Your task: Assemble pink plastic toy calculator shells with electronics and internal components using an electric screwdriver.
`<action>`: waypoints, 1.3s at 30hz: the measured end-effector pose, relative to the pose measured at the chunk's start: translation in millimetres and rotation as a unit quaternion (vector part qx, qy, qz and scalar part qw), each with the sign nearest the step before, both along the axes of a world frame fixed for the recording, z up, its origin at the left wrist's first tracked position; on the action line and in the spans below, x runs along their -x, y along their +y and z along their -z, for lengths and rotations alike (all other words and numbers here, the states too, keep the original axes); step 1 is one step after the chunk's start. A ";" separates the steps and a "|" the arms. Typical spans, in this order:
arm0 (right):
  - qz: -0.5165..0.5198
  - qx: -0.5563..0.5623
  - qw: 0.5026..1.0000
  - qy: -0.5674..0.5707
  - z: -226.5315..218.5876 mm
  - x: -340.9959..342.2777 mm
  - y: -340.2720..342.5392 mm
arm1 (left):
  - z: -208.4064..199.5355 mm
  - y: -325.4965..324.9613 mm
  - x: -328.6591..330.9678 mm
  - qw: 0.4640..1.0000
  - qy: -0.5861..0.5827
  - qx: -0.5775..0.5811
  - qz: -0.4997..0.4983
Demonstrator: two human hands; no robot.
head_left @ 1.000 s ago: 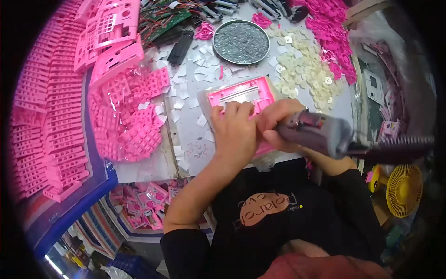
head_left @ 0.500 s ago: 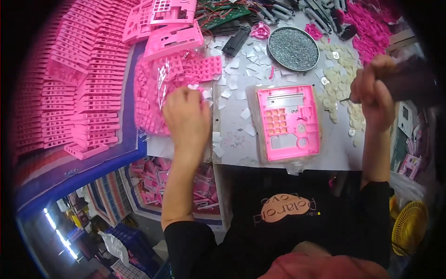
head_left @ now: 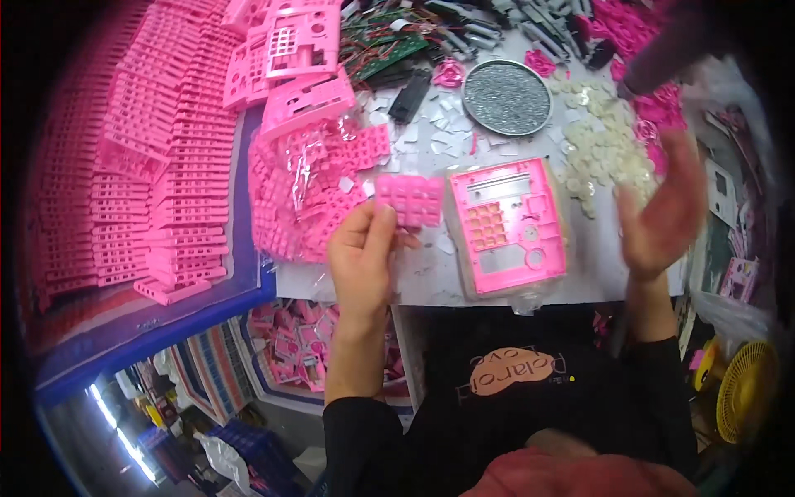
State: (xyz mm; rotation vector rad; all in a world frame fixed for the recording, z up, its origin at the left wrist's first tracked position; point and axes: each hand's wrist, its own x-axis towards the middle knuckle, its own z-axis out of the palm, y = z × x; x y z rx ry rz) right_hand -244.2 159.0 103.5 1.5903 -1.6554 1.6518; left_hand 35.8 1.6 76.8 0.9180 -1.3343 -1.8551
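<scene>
My left hand (head_left: 364, 248) pinches a pink keypad (head_left: 410, 199) of raised square buttons between thumb and fingers, just left of a pink plastic housing (head_left: 517, 222). The housing lies open on a wrapped pad, with a grid of small openings, a long slot and a round hole. My right hand (head_left: 662, 211) is raised to the right of the housing, slightly blurred, fingers apart and holding nothing. Above it hangs a dark cylindrical power screwdriver (head_left: 667, 54). A plastic bag of pink keypads (head_left: 290, 190) lies beside my left hand.
Pink housings (head_left: 166, 116) stand stacked at the left. A round dish of small screws (head_left: 507, 98) sits at the back, with pale round discs (head_left: 609, 149) to its right. White paper bits, green circuit boards (head_left: 397, 56) and a black part (head_left: 410, 97) are nearby.
My left hand has lifted a pink keypad from the bag and brought it right, beside the housing. My right hand has let go of the dark screwdriver, which now hangs higher up.
</scene>
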 end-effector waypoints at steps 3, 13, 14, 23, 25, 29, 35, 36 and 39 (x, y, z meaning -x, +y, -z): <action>-0.101 -0.128 0.983 0.091 -1.1 -29.0 -4.6 | 1.0 21.3 16.2 0.984 0.077 -0.143 0.072; -0.392 -0.323 0.862 0.011 35.1 -45.8 -12.9 | 55.0 68.8 -2.7 0.975 -0.118 0.148 0.115; -0.380 -0.362 0.851 0.022 45.6 -42.5 -18.9 | 61.1 69.7 -2.2 0.961 -0.114 0.230 0.103; -0.309 -0.395 0.862 0.079 86.2 -26.3 -69.2 | 76.1 64.2 24.8 0.833 -0.193 0.507 0.109; -0.276 -0.377 0.878 0.103 84.9 -26.7 -68.4 | 77.6 63.3 24.5 0.818 -0.202 0.525 0.121; -0.200 -0.321 0.913 0.153 63.8 -38.6 -46.6 | 59.3 61.3 17.6 0.804 -0.215 0.538 0.130; -0.245 -0.490 0.793 0.266 51.6 -70.2 1.2 | -29.8 22.5 -17.1 0.808 -0.157 0.550 0.142; -0.242 -0.508 0.781 0.271 54.3 -73.5 3.6 | -36.3 -1.3 -20.8 0.787 -0.180 0.584 0.084; -0.244 -0.530 0.765 0.275 54.8 -71.4 3.6 | -51.2 -108.5 -9.0 0.761 -0.271 0.586 -0.062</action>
